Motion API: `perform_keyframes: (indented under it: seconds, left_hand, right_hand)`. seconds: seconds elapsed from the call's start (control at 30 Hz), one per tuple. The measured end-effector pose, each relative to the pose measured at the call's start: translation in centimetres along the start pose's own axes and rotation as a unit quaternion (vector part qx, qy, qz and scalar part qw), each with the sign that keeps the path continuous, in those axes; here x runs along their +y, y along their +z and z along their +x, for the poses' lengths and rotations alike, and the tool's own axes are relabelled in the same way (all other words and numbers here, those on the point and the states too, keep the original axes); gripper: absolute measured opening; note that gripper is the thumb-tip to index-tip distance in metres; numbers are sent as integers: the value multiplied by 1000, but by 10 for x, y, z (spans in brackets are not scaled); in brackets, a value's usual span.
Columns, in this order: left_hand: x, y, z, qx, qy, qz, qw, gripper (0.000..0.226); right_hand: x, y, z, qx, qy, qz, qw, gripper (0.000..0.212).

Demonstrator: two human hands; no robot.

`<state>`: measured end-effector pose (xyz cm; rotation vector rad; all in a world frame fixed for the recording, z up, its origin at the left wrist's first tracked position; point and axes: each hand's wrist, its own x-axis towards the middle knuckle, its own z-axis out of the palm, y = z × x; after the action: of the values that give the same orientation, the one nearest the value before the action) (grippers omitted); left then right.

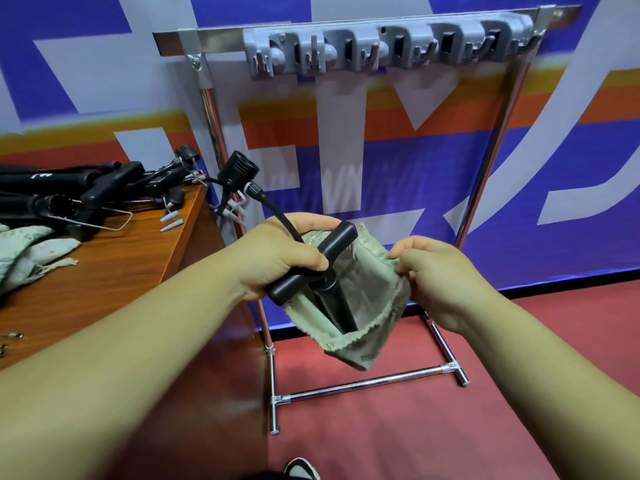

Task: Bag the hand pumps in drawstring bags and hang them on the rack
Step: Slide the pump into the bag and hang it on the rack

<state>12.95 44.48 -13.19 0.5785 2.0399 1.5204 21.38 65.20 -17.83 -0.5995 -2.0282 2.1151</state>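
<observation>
Head camera view, looking down past two bare forearms. At centre, the left hand (277, 258) has its fingers curled tight around the black T-handle of a hand pump (338, 238). The pump's barrel stands inside an open pale green drawstring bag (374, 289), with the handle sticking out above the rim. Its black hose (277, 213) arcs up towards 11 o'clock and ends in a round head. The right hand (440, 271), at 3 o'clock of the bag, pinches the bag's rim between thumb and fingertips. At 12 o'clock stands a chrome rack (363, 383) with a grey hook strip (388, 46) along its top bar. At 9 o'clock, a wooden table (121, 258) holds a heap of black pumps (86, 188) and more folded bags (31, 251).
</observation>
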Motion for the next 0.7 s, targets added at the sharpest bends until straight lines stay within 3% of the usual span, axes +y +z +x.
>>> perform_keyframes:
  seconds: [0.13,0.27,0.57,0.7]
  left_hand:
    - [-2,1,1,-2,9,-14,1000,57]
    - [0,2,0,-3,30,3,1000,53]
    - [-2,-2,4,-7,11,2,1000,53]
    - [-2,2,3,-28,15,12,999,52]
  right_hand:
    - [0,6,-1,-50,4,-2,999,35]
    - [-4,13,0,-70,-26,44,996,21]
    - [-14,4,1,-105,-59,76,990,45]
    - [-14,-1,0,-115,-41,27,992,51]
